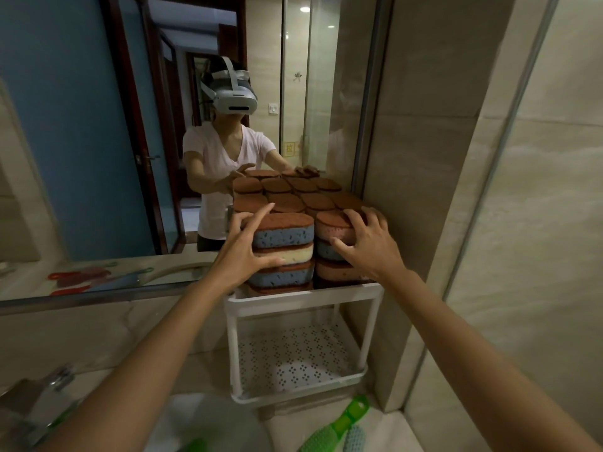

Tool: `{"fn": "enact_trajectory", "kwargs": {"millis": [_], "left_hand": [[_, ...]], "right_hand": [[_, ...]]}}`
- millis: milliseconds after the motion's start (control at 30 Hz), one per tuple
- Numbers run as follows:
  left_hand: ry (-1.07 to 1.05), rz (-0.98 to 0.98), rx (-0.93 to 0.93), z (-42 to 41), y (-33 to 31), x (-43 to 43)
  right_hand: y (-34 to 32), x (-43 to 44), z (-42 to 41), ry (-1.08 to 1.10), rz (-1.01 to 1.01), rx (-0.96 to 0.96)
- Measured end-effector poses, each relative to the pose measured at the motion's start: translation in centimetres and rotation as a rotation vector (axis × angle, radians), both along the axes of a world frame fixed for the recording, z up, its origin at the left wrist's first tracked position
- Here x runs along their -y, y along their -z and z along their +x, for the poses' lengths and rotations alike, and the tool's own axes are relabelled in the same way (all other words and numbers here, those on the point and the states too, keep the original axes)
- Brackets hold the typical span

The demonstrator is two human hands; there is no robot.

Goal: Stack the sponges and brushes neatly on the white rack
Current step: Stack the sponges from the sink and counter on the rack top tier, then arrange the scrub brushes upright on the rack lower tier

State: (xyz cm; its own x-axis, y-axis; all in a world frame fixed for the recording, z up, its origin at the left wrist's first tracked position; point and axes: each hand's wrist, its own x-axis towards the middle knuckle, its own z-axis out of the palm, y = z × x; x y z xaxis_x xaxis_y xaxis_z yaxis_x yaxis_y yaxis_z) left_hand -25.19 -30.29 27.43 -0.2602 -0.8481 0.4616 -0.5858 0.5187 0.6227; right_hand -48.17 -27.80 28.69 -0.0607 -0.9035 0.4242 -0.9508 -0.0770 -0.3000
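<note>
Behind the rack [303, 296] a mirror [98, 158] fills the upper left, and a tiled wall [424, 190] crowds its right side. We see sponges [284, 236] stacked on the top shelf at frame centre; our left hand [243, 249] spreads loosely against the left stack, our right hand [368, 243] curls over the right stack's front. Lower shelf lies bare. Green brush [339, 422] rests on the counter at bottom, a tap [49, 396] lower left. We read no writing.
</note>
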Motion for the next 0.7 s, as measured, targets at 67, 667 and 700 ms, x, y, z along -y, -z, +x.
{"fn": "enact_trajectory", "kwargs": {"millis": [67, 667, 700], "left_hand": [[0.019, 0.002, 0.016, -0.1, -0.1, 0.1], [0.005, 0.008, 0.04, -0.2, -1.2, -0.2], [-0.024, 0.004, 0.036, -0.1, -1.2, -0.3]], "right_hand": [[0.0, 0.0, 0.0, -0.011, -0.001, 0.006], [0.9, -1.6, 1.7, -0.068, -0.259, -0.145], [1.2, -1.9, 2.1, -0.104, -0.311, -0.124]]}}
